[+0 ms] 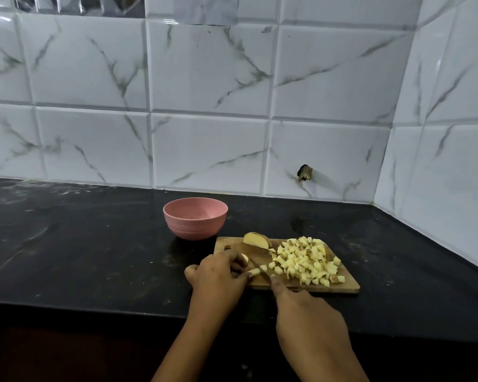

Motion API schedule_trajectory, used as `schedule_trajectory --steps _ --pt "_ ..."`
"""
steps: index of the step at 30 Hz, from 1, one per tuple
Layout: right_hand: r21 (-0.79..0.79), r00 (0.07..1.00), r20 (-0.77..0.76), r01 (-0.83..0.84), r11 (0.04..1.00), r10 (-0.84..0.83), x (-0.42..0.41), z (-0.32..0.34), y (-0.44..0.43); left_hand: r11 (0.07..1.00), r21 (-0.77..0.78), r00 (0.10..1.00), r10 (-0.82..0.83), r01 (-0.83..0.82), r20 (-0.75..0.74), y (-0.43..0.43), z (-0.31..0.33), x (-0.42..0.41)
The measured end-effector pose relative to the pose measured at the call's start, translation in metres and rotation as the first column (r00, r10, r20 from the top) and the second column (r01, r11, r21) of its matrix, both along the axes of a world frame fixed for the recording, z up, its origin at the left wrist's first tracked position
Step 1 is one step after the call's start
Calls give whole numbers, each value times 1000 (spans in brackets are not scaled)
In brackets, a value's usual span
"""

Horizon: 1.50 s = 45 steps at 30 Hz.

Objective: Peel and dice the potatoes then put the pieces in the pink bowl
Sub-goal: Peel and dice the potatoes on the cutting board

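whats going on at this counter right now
A person is dicing potato on a wooden cutting board. The left hand holds down a pale potato strip while the right hand slices it with a knife. A pile of diced pieces lies on the board's right side, a potato half at its back edge. The round pink bowl behind looks empty.

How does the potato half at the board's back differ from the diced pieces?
The potato half is one rounded piece; the diced pieces are many small cubes. The half lies far back on the cutting board; the pieces are heaped at its right. Both are pale yellow.
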State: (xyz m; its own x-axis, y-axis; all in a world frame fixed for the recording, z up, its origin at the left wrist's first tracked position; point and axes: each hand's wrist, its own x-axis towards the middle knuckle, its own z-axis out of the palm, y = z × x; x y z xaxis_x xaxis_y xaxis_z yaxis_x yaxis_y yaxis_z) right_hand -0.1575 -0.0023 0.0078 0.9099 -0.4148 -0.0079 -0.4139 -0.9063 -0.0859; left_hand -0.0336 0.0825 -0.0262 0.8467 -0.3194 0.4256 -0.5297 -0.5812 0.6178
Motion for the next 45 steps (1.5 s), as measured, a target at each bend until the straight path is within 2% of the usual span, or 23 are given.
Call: schedule_trajectory --steps 3,7,11,15,23,27,29,31,34,38,42,45 --pt "-31 999 34 -16 999 17 6 -2 -2 1000 -16 1000 -1 1 2 1 0 0" --pt "4 998 69 5 1000 -5 -2 2 -7 1000 4 1000 -26 26 0 0 1 1" --pt "52 1000 7 -15 999 15 -8 2 2 1000 0 1000 -24 24 13 -3 1 3" --pt "17 999 -31 -18 1000 18 1 -3 7 1000 16 999 -22 22 33 -4 -1 3" --pt "-7 992 123 42 999 -41 -4 1 -8 998 43 999 -41 40 17 -11 2 7" --pt "64 984 159 68 996 -77 -11 3 -11 990 138 991 -11 -8 133 -26 8 12" --pt "101 989 128 59 993 -72 -12 5 -11 978 193 974 36 -81 224 -27 11 16" --pt "130 995 89 38 991 -50 -12 7 -9 975 197 968 54 -104 246 -23 12 22" --pt "117 997 69 15 993 -23 -11 4 -6 973 225 987 19 -56 161 -13 12 32" --pt "37 985 157 66 997 -71 -3 -2 -18 934 356 999 18 -30 38 -9 10 35" --pt "55 975 212 61 997 -72 0 -6 -19 961 275 1000 -3 0 9 -11 10 27" --pt "79 980 192 30 996 -45 0 -7 -16 974 224 1000 -24 19 20 -13 7 18"
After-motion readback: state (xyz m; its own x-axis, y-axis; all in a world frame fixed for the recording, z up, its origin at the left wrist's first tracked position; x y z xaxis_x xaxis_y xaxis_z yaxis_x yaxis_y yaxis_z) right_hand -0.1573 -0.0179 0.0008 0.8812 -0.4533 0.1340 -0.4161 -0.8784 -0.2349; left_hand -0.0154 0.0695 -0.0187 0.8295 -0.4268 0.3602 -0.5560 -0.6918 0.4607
